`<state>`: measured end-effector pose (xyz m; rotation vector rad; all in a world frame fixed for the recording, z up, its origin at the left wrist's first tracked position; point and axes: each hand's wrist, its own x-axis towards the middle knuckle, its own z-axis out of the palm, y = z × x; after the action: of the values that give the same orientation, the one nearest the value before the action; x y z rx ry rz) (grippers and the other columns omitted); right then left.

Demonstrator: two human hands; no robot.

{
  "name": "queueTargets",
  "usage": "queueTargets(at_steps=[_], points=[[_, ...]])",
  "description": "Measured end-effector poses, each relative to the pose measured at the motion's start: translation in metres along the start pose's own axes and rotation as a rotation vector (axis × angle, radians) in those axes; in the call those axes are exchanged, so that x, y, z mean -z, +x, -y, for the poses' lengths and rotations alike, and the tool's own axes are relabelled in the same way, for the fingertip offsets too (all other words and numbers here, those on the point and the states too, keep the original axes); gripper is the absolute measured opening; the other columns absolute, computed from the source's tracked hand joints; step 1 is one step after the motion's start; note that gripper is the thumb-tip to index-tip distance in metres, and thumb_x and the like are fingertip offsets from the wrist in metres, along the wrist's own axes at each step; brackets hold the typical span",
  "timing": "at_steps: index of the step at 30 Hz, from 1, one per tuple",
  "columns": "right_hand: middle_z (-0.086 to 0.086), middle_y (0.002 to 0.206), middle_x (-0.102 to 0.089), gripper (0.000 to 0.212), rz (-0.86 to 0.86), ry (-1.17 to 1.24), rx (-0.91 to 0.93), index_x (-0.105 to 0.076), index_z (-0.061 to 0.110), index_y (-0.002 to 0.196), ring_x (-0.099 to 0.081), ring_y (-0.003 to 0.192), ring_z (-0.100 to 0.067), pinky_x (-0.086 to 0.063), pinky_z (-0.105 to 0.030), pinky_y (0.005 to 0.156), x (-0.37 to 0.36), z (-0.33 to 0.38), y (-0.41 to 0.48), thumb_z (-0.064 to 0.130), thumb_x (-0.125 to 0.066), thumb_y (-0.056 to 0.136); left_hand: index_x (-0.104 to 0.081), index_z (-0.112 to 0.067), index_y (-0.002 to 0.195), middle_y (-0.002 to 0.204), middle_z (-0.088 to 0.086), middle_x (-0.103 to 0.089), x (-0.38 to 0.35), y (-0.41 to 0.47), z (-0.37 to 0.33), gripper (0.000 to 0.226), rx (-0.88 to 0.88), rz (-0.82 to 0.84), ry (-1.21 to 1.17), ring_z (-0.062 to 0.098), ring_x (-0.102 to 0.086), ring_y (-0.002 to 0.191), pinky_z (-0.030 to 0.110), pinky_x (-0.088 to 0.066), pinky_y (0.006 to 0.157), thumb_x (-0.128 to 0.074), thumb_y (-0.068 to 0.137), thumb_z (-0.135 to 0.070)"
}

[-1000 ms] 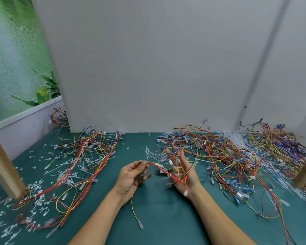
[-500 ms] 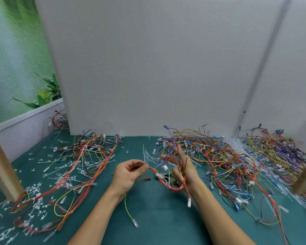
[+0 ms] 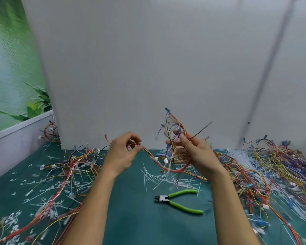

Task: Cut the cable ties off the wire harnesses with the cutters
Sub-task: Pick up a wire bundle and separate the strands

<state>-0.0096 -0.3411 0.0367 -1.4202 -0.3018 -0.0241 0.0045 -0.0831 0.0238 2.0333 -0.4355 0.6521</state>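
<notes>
- Your left hand pinched the wire harness; your right hand gripped its raised bundle above the table.
- The cutters lay unheld on the table.
- The harness appeared light and limp: grip it close to the cut point.

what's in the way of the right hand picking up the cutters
Nothing lies over the cutters: they sit on bare mat, nearer the person than the right hand, with loose cable ties just beyond. But the right hand grips the wire harness, as does the left hand, so it would probably have to let go first.
</notes>
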Motion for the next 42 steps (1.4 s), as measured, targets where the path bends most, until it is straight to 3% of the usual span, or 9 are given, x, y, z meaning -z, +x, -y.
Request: queueTargets(at_steps=[5,12,16,20,24,26,31,37,42], points=[[-0.021,0.120,-0.073,0.024,0.001,0.154,-0.037,-0.063,0.011,0.124,-0.076,0.086,-0.024,-0.054,-0.029,0.067,0.004,-0.005,0.013,0.009,-0.056,0.100,-0.061,-0.030,0.115,0.092,-0.007,-0.066,0.005,0.003,0.020,0.038,0.037,0.033,0.019,0.000,-0.061,0.087,0.003,-0.043,0.074,-0.078,0.087,-0.012],[-0.013,0.117,-0.074,0.037,-0.112,0.591,0.001,-0.081,0.016,0.088,-0.074,0.094,-0.024,-0.057,-0.028,0.067,0.003,0.000,0.013,0.007,-0.047,0.098,-0.076,-0.023,0.087,0.083,-0.006,-0.074,0.016,-0.004,0.027,0.010,0.175,0.118,0.056,0.008,-0.067,0.077,0.016,-0.051,0.066,-0.083,0.084,-0.016],[-0.014,0.119,-0.069,0.027,-0.145,0.770,-0.017,-0.064,0.005,0.118,-0.069,0.097,-0.025,-0.056,-0.030,0.072,-0.002,-0.001,0.013,0.013,-0.045,0.102,-0.075,-0.024,0.080,0.081,-0.002,-0.075,0.022,-0.007,0.026,0.011,0.207,0.169,0.072,0.011,-0.068,0.072,0.013,-0.051,0.059,-0.084,0.082,-0.020],[-0.019,0.119,-0.066,0.017,-0.124,0.861,-0.011,-0.062,0.010,0.106,-0.065,0.103,-0.031,-0.051,-0.036,0.083,-0.006,-0.002,0.010,0.018,-0.049,0.098,-0.077,-0.023,0.080,0.078,-0.008,-0.075,0.025,-0.008,0.023,0.009,0.191,0.143,0.070,0.004,-0.068,0.076,0.009,-0.048,0.062,-0.086,0.080,-0.020],[-0.025,0.133,-0.062,0.025,-0.102,0.923,-0.027,-0.061,0.001,0.113,-0.062,0.127,-0.037,-0.035,-0.039,0.118,-0.007,-0.003,0.007,0.012,-0.052,0.092,-0.079,-0.033,0.081,0.085,-0.016,-0.067,0.022,-0.007,0.016,0.009,0.042,0.006,0.268,0.002,-0.053,0.093,0.032,-0.034,0.084,-0.086,0.076,-0.034],[-0.027,0.142,-0.057,0.031,-0.092,0.926,-0.032,-0.059,-0.005,0.120,-0.060,0.131,-0.037,-0.035,-0.038,0.121,-0.007,-0.002,0.007,0.004,-0.051,0.091,-0.079,-0.040,0.082,0.085,-0.016,-0.060,0.020,-0.006,0.014,0.009,-0.009,-0.076,0.391,0.009,-0.044,0.098,0.033,-0.020,0.080,-0.083,0.075,-0.044],[-0.027,0.136,-0.063,0.025,-0.100,0.704,0.068,-0.058,-0.006,0.122,-0.066,0.125,-0.031,-0.060,-0.030,0.093,-0.004,0.000,0.008,0.000,-0.045,0.102,-0.082,-0.032,0.088,0.069,-0.014,-0.065,0.019,-0.007,0.012,0.019,-0.006,-0.081,0.315,0.005,-0.059,0.068,0.027,-0.041,0.062,-0.079,0.079,-0.048],[-0.019,0.113,-0.075,0.027,-0.123,0.490,0.095,-0.065,0.002,0.119,-0.076,0.097,-0.024,-0.057,-0.023,0.063,0.001,0.001,0.002,0.004,-0.043,0.104,-0.082,-0.029,0.088,0.072,-0.020,-0.070,0.014,-0.007,0.011,0.018,0.066,-0.036,0.206,-0.003,-0.063,0.072,0.020,-0.048,0.063,-0.085,0.077,-0.043],[-0.024,0.117,-0.072,0.042,-0.082,0.408,0.086,-0.074,0.010,0.122,-0.070,0.073,-0.019,-0.056,-0.025,0.059,-0.005,0.004,-0.002,0.002,-0.040,0.098,-0.079,-0.027,0.076,0.065,-0.011,-0.070,0.007,-0.011,0.004,0.010,0.064,0.054,0.146,0.011,-0.062,0.064,0.022,-0.047,0.059,-0.083,0.082,-0.033]])
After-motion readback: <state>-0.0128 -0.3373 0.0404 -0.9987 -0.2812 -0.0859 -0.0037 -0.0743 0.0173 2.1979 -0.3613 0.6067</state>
